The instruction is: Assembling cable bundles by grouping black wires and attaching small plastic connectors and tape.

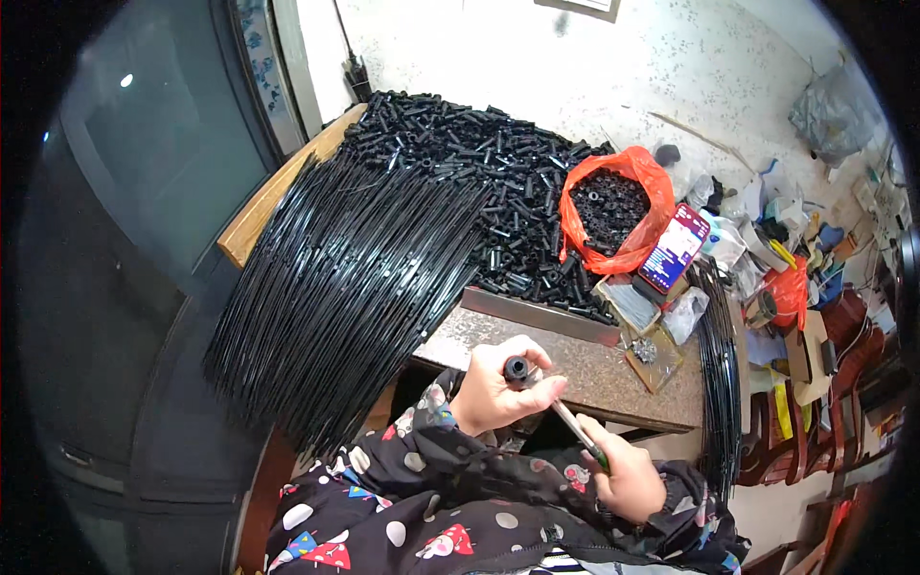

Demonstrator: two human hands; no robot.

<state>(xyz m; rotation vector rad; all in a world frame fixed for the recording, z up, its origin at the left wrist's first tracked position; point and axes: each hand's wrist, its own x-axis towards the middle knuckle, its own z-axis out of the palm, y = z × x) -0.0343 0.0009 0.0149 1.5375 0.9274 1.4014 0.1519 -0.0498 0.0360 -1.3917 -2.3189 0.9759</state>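
Note:
My left hand (494,393) is closed round a short black tube (517,368), its round, hollow end pointing up. In my right hand (628,479) I grip a slim tool with a pale metal shaft (573,423) and what looks like a dark green end. The shaft slants up to my left fingertips, close below the black tube; whether its tip touches the tube is hidden. Both hands are over the near edge of the stone-patterned table (537,345). Beyond them a large pile of short black tubes (522,216) covers the table, behind a metal strip (537,314).
A big bundle of thin black rods (355,278) lies at left, overhanging the front edge. At right are an orange-red bag (575,206) of small black rings, a propped phone (674,247), a clear box (628,305) and more black rods (721,383). Clutter fills the far right.

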